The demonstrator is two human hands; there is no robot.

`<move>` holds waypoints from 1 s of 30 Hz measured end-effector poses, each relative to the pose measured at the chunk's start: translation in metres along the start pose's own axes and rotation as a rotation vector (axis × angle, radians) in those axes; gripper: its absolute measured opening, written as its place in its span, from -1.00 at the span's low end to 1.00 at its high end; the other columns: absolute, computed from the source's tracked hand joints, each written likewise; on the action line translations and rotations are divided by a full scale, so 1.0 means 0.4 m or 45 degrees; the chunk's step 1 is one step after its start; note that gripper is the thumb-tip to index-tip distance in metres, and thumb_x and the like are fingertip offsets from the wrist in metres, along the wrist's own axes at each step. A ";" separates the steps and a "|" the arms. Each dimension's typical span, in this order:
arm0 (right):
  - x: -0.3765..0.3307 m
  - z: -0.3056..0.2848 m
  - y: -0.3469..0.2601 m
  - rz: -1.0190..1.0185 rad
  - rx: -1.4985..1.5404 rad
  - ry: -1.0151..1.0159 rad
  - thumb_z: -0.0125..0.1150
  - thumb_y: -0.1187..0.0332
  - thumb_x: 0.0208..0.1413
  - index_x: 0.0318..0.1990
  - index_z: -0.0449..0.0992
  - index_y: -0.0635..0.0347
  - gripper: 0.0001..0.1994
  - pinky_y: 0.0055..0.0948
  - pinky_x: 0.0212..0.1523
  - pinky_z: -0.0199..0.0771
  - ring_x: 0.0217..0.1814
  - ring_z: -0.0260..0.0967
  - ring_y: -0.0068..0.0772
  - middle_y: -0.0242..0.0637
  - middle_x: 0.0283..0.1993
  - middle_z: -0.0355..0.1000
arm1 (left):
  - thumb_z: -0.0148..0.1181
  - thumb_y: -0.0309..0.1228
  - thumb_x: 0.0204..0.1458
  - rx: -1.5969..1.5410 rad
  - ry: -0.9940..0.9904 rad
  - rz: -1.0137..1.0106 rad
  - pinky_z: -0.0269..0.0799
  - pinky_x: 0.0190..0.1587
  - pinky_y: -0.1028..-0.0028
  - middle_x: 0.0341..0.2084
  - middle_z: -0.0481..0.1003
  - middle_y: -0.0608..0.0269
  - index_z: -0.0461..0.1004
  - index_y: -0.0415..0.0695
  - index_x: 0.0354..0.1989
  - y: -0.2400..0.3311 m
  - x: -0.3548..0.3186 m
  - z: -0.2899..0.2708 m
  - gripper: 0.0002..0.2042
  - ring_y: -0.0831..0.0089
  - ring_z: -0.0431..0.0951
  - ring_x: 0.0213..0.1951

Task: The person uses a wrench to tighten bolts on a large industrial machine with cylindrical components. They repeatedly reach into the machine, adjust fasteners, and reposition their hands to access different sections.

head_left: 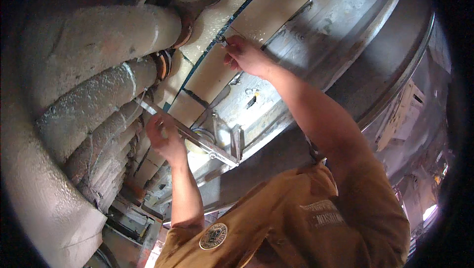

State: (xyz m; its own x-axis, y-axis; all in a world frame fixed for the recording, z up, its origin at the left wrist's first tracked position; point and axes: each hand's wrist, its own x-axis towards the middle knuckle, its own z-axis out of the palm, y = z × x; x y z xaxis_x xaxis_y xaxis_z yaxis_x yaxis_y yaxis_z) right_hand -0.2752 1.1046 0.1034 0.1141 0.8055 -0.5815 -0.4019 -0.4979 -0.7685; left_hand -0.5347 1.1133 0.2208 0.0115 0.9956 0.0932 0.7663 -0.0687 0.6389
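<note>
Big pipes (96, 88) sit at 9 o'clock. The right hand (245, 58) pinches a small metal tool (222, 40) at its 10 o'clock. The left hand (165, 137) curls by a metal bar (196, 137); I can't tell if it grips.

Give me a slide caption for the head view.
Right hand pinching a small metallic piece at a dark seam.

Right hand (243, 58): pinches a small metal piece (223, 41) at the dark seam (199, 62) between cream panels (276, 4)
Left hand (165, 138): fingers bent, beside a metal bar (202, 143); contact unclear
Pipes (106, 33): thick, pale, at left
</note>
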 end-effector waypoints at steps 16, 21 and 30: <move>0.129 0.198 -0.034 -0.245 -0.157 0.216 -0.07 0.39 0.09 -0.41 0.41 0.24 -0.85 -0.47 -0.49 0.36 -0.56 0.36 -0.50 -0.26 -0.54 0.45 | 0.20 -0.31 -0.03 -0.108 0.163 -0.974 0.35 -0.68 0.47 -0.62 0.48 0.19 0.41 -0.24 -0.29 -0.090 0.151 0.080 -0.75 0.46 0.45 -0.67; 0.158 0.213 0.022 -0.863 -0.679 0.532 0.03 0.32 0.04 -0.44 0.44 0.26 -0.82 -0.46 -0.50 0.33 -0.56 0.35 -0.52 -0.26 -0.57 0.43 | 0.18 -0.29 -0.06 -0.009 0.193 -0.841 0.40 -0.53 0.39 -0.60 0.49 0.13 0.44 -0.24 -0.28 -0.097 0.144 0.083 -0.73 0.36 0.48 -0.62; 0.304 0.251 0.104 -0.568 0.122 0.381 0.06 0.33 0.05 -0.42 0.34 0.15 -0.88 -0.38 -0.69 0.14 -0.68 0.24 -0.43 -0.29 -0.61 0.33 | 0.15 -0.22 -0.10 0.212 0.175 -0.870 0.37 -0.14 0.27 -0.32 0.55 0.01 0.49 -0.24 -0.26 -0.100 0.155 0.096 -0.67 0.11 0.54 -0.23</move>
State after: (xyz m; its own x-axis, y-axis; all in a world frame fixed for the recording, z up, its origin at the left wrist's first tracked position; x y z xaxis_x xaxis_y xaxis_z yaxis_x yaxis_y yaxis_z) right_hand -0.3691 1.2142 0.0274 0.5406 0.7981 -0.2661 -0.3348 -0.0861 -0.9383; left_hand -0.5399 1.1801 0.1717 -0.5786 0.7946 -0.1839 0.6613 0.5890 0.4645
